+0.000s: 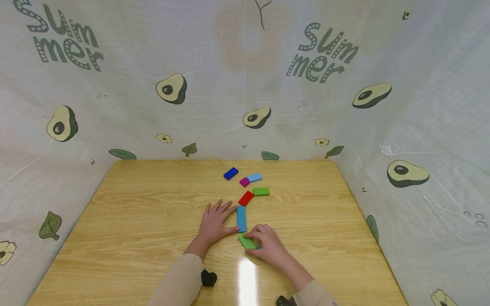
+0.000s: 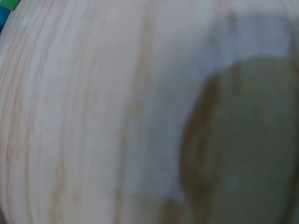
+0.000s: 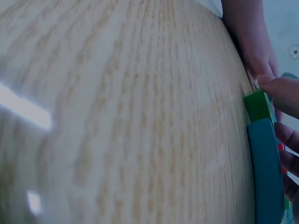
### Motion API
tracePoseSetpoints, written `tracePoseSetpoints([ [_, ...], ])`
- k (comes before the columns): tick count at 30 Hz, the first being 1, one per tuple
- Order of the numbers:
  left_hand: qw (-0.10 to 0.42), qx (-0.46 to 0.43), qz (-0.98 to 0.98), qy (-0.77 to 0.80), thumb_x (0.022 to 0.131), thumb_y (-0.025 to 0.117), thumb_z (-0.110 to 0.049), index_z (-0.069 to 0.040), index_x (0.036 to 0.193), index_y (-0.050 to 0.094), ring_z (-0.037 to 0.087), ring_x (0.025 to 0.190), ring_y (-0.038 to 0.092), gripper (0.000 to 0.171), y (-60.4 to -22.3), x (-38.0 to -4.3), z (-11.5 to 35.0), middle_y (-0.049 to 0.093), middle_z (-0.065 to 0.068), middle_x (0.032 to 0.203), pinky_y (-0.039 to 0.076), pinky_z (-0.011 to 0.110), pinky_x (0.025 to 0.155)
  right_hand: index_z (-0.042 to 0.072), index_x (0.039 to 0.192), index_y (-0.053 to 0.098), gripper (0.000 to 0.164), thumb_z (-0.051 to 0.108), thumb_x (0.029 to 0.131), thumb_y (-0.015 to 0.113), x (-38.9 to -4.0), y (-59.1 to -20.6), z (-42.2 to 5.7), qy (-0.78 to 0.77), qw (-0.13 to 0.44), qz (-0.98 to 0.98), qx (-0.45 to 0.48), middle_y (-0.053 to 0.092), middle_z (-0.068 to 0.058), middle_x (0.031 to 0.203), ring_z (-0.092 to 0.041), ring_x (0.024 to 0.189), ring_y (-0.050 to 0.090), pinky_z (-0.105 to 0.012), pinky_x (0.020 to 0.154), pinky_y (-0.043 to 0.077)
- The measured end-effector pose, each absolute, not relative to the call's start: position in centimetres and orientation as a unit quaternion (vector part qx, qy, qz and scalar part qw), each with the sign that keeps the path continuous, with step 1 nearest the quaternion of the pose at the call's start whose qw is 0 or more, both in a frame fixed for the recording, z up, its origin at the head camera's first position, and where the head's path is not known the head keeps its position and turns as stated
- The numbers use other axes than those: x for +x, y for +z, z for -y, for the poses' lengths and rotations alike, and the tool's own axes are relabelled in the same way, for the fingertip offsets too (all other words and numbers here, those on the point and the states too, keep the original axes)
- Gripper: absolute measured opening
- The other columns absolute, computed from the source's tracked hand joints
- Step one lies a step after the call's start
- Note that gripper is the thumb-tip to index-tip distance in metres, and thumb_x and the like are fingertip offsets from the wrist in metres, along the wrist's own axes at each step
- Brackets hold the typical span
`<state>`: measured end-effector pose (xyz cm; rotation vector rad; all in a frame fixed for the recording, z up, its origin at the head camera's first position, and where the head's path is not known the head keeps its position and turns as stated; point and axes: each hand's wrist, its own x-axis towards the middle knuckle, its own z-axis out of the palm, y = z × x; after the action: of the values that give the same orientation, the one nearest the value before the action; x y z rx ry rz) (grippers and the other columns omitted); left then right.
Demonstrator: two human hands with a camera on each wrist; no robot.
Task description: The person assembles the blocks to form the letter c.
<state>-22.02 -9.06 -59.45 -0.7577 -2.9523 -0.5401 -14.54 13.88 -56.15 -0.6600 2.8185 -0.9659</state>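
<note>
My left hand (image 1: 214, 224) lies on the table with fingers spread and fairly straight. Its index fingertip and thumb tip touch a long blue block (image 1: 241, 219) near its two ends. At that block's near end, my right hand (image 1: 269, 244) pinches a green block (image 1: 246, 242) between thumb and fingers. Another blue piece (image 1: 258, 247) shows beside the green block, mostly covered by the right hand. The right wrist view has the green block (image 3: 258, 106) against a blue block (image 3: 266, 170), fingers beside them. Only block corners appear in the left wrist view.
Beyond the hands a crooked line of blocks runs away: red (image 1: 246, 198), green (image 1: 261, 191), magenta (image 1: 244, 182), light blue (image 1: 254, 177) and dark blue (image 1: 231, 173). The wooden table (image 1: 153, 204) ends at a patterned cloth (image 1: 214, 127) behind and at the sides.
</note>
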Motion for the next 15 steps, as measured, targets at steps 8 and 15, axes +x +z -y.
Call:
tracePoseSetpoints([
  [8,0.018,-0.242,0.955,-0.172,0.083,0.054,-0.073,-0.03,0.15,0.04,0.033,0.145,0.019,0.081,-59.63,-22.13,9.01,0.035,0.001,0.155,0.008,0.062,0.113,0.02,0.115,0.072,0.039,0.035,0.081,0.08,-14.5,-56.16,-13.78,-0.303,0.042,-0.926,-0.22,0.054,0.014,0.097,-0.006,0.088,0.042,-0.033,0.08,0.039],
  [15,0.017,-0.242,0.955,-0.172,0.083,0.054,-0.073,-0.031,0.15,0.04,0.033,0.146,0.019,0.081,-59.74,-22.15,9.06,0.034,0.0,0.155,0.007,0.062,0.113,0.02,0.116,0.072,0.039,0.036,0.081,0.08,-14.48,-56.44,-13.85,-0.294,0.031,-0.929,-0.224,0.054,0.015,0.094,-0.005,0.086,0.04,-0.031,0.078,0.038],
])
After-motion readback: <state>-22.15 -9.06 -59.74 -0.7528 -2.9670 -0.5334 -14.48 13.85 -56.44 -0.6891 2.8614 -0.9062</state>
